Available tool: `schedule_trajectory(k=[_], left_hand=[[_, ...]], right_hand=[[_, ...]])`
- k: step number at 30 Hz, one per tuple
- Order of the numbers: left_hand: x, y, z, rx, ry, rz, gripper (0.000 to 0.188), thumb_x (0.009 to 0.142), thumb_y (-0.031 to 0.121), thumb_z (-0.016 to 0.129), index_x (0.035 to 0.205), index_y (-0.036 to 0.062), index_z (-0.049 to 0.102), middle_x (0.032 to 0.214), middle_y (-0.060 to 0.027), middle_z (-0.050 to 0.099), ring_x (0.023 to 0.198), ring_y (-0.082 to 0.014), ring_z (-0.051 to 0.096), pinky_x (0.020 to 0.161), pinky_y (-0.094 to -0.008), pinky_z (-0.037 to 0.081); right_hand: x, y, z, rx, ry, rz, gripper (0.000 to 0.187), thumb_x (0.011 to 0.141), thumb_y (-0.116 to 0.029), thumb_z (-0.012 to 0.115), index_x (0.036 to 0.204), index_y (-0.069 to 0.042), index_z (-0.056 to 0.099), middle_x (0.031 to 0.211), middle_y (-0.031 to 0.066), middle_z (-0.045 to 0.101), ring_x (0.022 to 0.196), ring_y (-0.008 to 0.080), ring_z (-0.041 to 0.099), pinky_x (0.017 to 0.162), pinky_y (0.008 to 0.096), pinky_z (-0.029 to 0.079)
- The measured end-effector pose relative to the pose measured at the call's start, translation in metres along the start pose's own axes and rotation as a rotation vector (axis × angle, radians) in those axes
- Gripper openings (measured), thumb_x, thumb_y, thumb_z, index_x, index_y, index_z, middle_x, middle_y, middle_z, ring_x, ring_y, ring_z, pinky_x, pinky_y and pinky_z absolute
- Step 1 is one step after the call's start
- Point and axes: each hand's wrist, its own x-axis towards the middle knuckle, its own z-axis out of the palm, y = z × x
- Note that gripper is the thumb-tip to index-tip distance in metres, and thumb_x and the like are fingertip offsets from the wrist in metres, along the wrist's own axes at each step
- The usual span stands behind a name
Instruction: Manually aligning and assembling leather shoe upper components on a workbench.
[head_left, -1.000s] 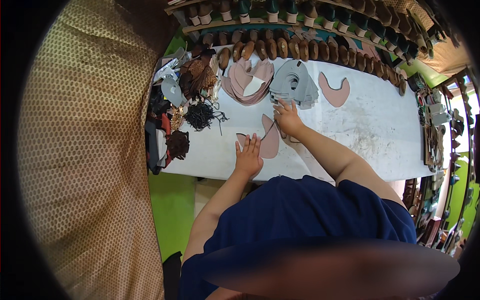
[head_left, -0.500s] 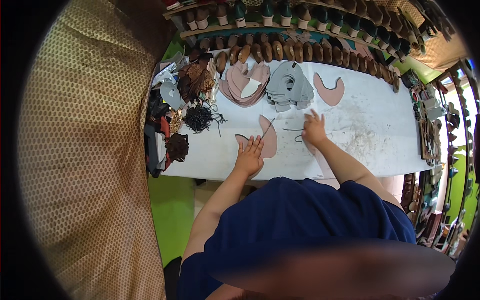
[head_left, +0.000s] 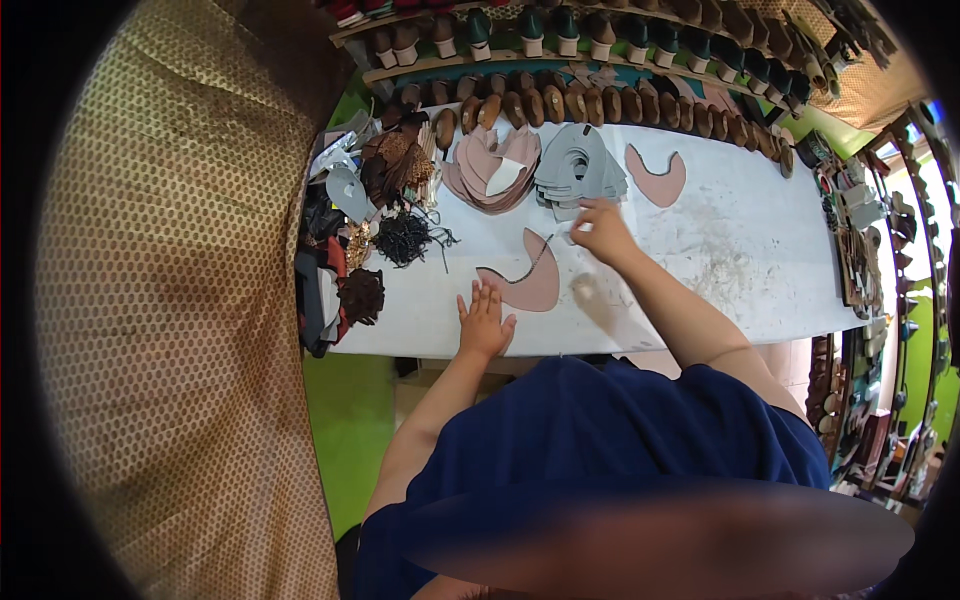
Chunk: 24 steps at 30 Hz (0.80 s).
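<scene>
While the left hand [head_left: 485, 322] lies flat, fingers spread, pinning the pink crescent-shaped leather piece [head_left: 527, 281], the right hand [head_left: 601, 228] reaches beyond it — fingertips touching the grey cut-outs stack [head_left: 578, 172]; grip unclear.

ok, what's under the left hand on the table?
The left hand lies flat, fingertips on the lower edge of a pink curved leather piece; the palm is on the white table. Anything directly beneath the hand is covered.

White worktable [head_left: 760, 260] in the middle, shelves of shoe lasts [head_left: 600, 100] along the far wall, bright green floor [head_left: 345, 430] near left, patterned tan curtain [head_left: 170, 300] at left, daylight at far right
</scene>
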Motion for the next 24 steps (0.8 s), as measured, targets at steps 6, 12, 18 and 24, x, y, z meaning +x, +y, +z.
schedule_trajectory(k=[6,12,18,24], left_hand=[[-0.038,-0.042,0.010,-0.046,0.225,-0.199,0.088,0.091,0.042,0.054,0.156,-0.0012,0.014,0.164,-0.0216,0.011,0.152,-0.0403,0.011,0.115,-0.0669,0.003],[-0.074,-0.084,0.004,0.021,0.179,-0.346,0.086,0.093,0.045,0.053,0.156,0.0002,0.016,0.165,-0.0199,0.011,0.152,-0.0391,0.009,0.115,-0.0676,0.004],[-0.086,-0.097,-0.005,0.043,0.100,-0.296,0.082,0.094,0.046,0.051,0.157,0.0045,0.018,0.166,-0.0172,0.010,0.152,-0.0385,0.008,0.116,-0.0661,0.005],[-0.085,-0.095,-0.010,0.062,0.058,-0.305,0.081,0.095,0.047,0.050,0.158,0.0069,0.018,0.166,-0.0167,0.008,0.153,-0.0382,0.007,0.116,-0.0668,0.004]], right_hand=[[0.045,-0.114,0.059,0.219,-0.012,-0.105,0.029,0.081,-0.023,0.070,0.108,-0.014,0.076,0.137,0.0209,0.058,0.132,0.0456,0.043,0.111,0.0485,0.035],[0.015,-0.084,0.085,-0.134,-0.178,-0.215,0.035,0.086,-0.025,0.066,0.119,-0.017,0.072,0.143,0.0192,0.053,0.138,0.0467,0.037,0.115,0.0499,0.032],[-0.022,-0.001,0.105,-0.412,-0.299,-0.080,0.052,0.085,-0.025,0.065,0.136,-0.028,0.059,0.151,0.0166,0.044,0.140,0.0466,0.035,0.110,0.0558,0.037],[-0.007,-0.004,0.100,-0.499,-0.287,0.166,0.053,0.083,-0.033,0.070,0.135,-0.031,0.060,0.148,0.0148,0.046,0.143,0.0436,0.030,0.114,0.0607,0.029]])
